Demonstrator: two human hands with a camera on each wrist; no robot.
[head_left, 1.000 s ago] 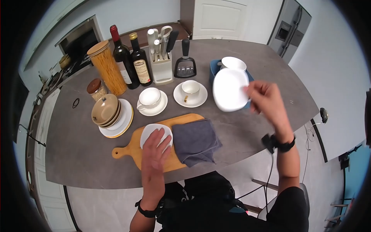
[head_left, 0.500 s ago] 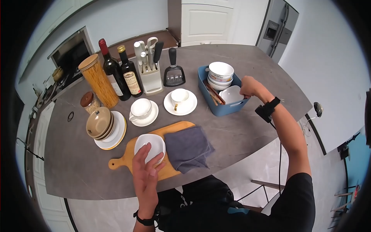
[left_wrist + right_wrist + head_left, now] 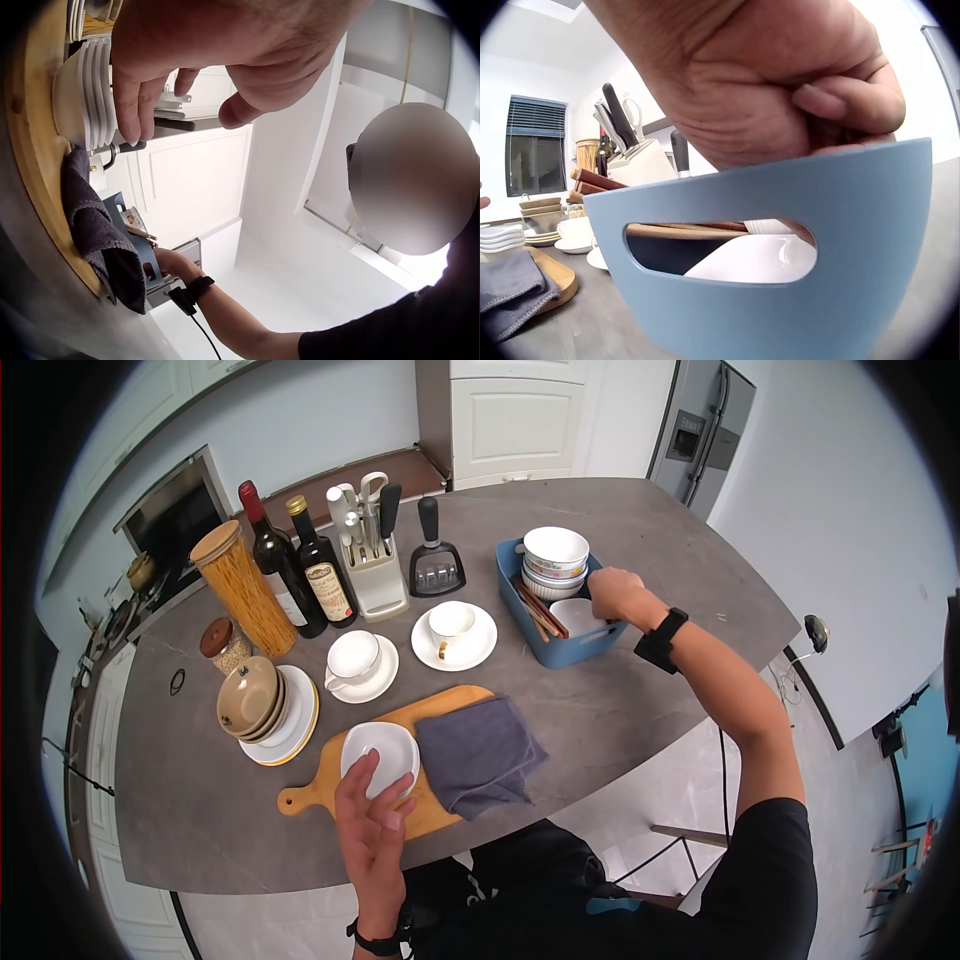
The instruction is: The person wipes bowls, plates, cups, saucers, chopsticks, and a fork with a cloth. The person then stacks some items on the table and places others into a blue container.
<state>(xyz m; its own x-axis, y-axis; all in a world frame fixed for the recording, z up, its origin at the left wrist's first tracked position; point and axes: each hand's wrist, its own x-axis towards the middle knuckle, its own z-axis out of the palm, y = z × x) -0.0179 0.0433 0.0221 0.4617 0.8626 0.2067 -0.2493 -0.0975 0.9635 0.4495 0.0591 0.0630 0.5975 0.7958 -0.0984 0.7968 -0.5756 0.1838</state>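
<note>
My left hand (image 3: 372, 835) is raised with spread, slightly bent fingers in front of a stack of white square bowls (image 3: 380, 752) on a wooden board (image 3: 325, 785). In the left wrist view, the fingers are beside the rims of the stacked bowls (image 3: 75, 101). My right hand (image 3: 625, 600) reaches over the right rim of a blue basket (image 3: 572, 652), fingers curled down at a white bowl (image 3: 575, 617) inside. Through the handle slot in the right wrist view, that bowl (image 3: 757, 259) lies tilted, a fingertip at its edge; the grip is partly hidden.
Round bowls (image 3: 556, 548) and wooden utensils share the basket. A grey cloth (image 3: 478, 755) covers part of the board. Behind are two cups on saucers, a knife block (image 3: 378, 588), bottles and a pasta jar. Tan bowls (image 3: 248, 698) sit on plates at the left.
My right hand has lowered the white bowl from above the basket into it. My left hand stays by the stack, its fingers now in front of rather than over the bowls.
</note>
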